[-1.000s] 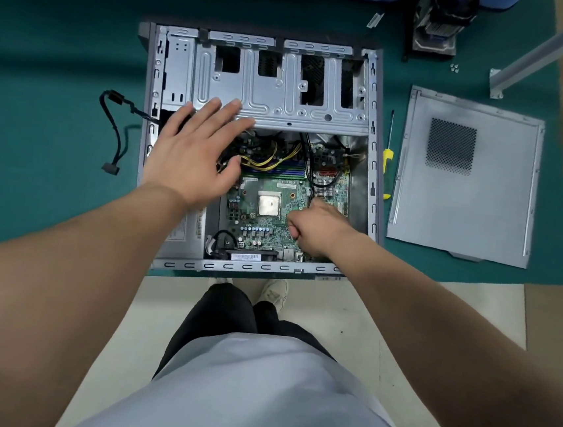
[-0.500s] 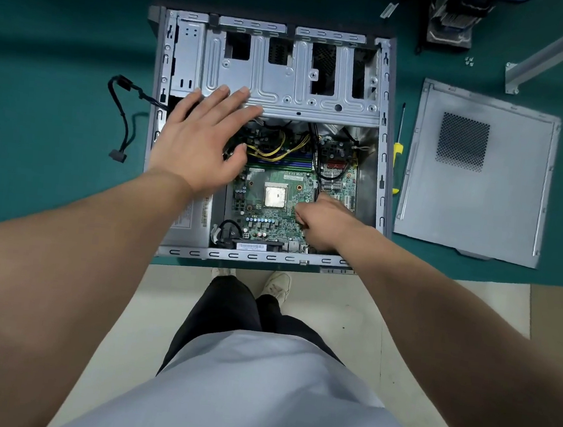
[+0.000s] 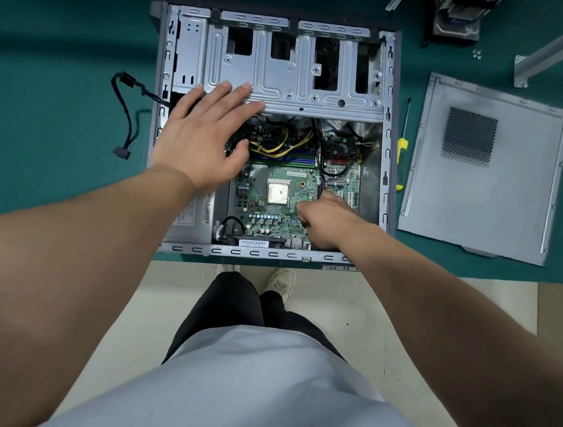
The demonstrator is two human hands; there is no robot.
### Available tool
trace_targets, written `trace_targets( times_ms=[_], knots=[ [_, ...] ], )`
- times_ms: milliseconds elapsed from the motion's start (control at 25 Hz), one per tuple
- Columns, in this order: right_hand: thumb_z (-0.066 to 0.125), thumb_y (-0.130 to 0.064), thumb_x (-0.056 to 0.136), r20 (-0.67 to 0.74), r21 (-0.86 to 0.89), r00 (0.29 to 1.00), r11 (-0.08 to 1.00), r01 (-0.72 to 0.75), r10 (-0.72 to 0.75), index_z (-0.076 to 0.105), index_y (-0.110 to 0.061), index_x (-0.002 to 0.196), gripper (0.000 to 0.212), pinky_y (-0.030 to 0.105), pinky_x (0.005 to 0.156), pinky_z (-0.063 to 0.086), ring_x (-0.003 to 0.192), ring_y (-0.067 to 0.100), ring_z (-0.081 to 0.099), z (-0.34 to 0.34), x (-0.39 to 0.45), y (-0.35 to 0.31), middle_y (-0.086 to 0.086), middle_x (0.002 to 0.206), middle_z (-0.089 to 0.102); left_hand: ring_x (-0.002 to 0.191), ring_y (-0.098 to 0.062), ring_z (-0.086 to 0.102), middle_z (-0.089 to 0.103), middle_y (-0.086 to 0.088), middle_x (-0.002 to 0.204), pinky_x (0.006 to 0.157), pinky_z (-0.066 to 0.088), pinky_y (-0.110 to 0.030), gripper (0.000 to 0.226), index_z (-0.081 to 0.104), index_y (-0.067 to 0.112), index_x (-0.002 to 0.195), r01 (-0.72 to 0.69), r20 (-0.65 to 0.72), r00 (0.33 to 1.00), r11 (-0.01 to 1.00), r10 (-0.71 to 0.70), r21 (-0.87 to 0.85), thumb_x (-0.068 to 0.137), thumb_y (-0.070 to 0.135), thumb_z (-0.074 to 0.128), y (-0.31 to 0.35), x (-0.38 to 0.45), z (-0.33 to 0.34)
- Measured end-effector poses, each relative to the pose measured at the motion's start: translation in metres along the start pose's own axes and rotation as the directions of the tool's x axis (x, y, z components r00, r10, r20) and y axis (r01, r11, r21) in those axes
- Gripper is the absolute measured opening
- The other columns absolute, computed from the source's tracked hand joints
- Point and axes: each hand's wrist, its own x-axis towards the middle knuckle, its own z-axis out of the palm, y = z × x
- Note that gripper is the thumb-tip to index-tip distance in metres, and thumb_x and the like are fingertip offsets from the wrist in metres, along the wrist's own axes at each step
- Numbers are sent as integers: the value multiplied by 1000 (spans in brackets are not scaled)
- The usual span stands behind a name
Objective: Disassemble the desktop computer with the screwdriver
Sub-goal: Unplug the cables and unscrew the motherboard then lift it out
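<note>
Two bare hands work inside an open desktop computer case (image 3: 388, 148) lying on its side on a green mat (image 3: 44, 87). The left hand (image 3: 201, 136) is spread flat, fingers straight, over the edge of the stamped sheet-metal drive cage (image 3: 303, 77). The right hand (image 3: 328, 217) is curled into a loose fist low on the green motherboard (image 3: 272, 219); whether it holds anything cannot be told. A square metal-capped processor (image 3: 278, 193) sits mid-board, with yellow wires (image 3: 276, 144) looped above it. A white barcode sticker (image 3: 253, 243) on the board's near edge and a label on the power supply (image 3: 192, 211) are too small to read. The screwdriver (image 3: 401, 156), yellow-handled with a thin dark shaft, lies untouched on the mat between the case and the removed grey side panel (image 3: 515, 201), which has a perforated vent patch. A black cable (image 3: 127, 119) trails out of the case's left wall. Small loose screws (image 3: 476, 54) lie near the far edge.
</note>
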Motion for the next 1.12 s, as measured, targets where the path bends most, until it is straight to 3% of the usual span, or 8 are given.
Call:
trace_targets(
  times_ms=[480, 560, 640, 800, 920, 1000, 1120],
  knots=[
    [53, -3, 87, 37, 35, 999, 999, -22, 21, 43, -29, 92, 29, 40, 85, 49, 100, 28, 47, 1, 2, 4, 7, 108, 41, 157, -13, 18, 25, 11, 169, 128, 8, -44, 60, 32, 39, 157, 3, -6, 1000, 1000, -3, 5, 98, 44, 38, 5, 2, 3],
    [53, -3, 88, 42, 98, 999, 995, 16, -20, 42, -26, 87, 26, 36, 75, 48, 94, 27, 50, 2, 1, 3, 5, 104, 44, 157, -13, 18, 25, 11, 169, 128, 7, -44, 60, 32, 39, 157, 3, -7, 1000, 1000, -3, 8, 98, 44, 39, 4, 2, 4],
    [53, -3, 91, 2, 186, 998, 981, 60, -62, 40, -26, 80, 29, 33, 63, 43, 86, 24, 52, 3, -2, 3, 3, 95, 47, 157, -13, 18, 25, 11, 169, 128, 7, -43, 60, 32, 39, 157, -1, -7, 1000, 1000, 1, 9, 98, 44, 39, 4, 2, 5],
    [47, 2, 92, -135, 316, 989, 943, 105, -65, 43, -23, 81, 27, 36, 66, 44, 82, 22, 50, -4, -9, 2, 2, 88, 52, 157, -13, 17, 25, 11, 169, 128, 7, -43, 59, 32, 39, 157, -3, -6, 1000, 1000, 3, 9, 98, 44, 39, 4, 3, 5],
    [47, -1, 97, -174, 598, 984, 798, 72, 42, 53, -25, 94, 25, 27, 57, 49, 78, 15, 64, -11, -19, -2, 0, 94, 59, 157, -13, 17, 25, 11, 169, 128, 7, -43, 60, 32, 39, 157, -1, -9, 1000, 1000, 1, 7, 98, 44, 38, 4, 2, 4],
    [55, 1, 97, -128, 756, 982, 654, 6, 139, 56, -27, 106, 29, 32, 68, 59, 79, 16, 72, -16, -26, -3, -2, 103, 60, 157, -13, 17, 25, 11, 169, 128, 7, -44, 60, 32, 39, 157, -4, -9, 1000, 1000, 4, 1, 98, 45, 38, 4, 2, 5],
    [62, 6, 93, -3, 826, 981, 553, -106, 193, 59, -22, 116, 36, 39, 84, 63, 86, 24, 77, -23, -35, -1, 2, 99, 68, 157, -12, 16, 25, 11, 169, 128, 8, -45, 60, 30, 39, 158, -3, -2, 1000, 1000, 3, 2, 98, 46, 36, 4, 2, 5]
  ],
)
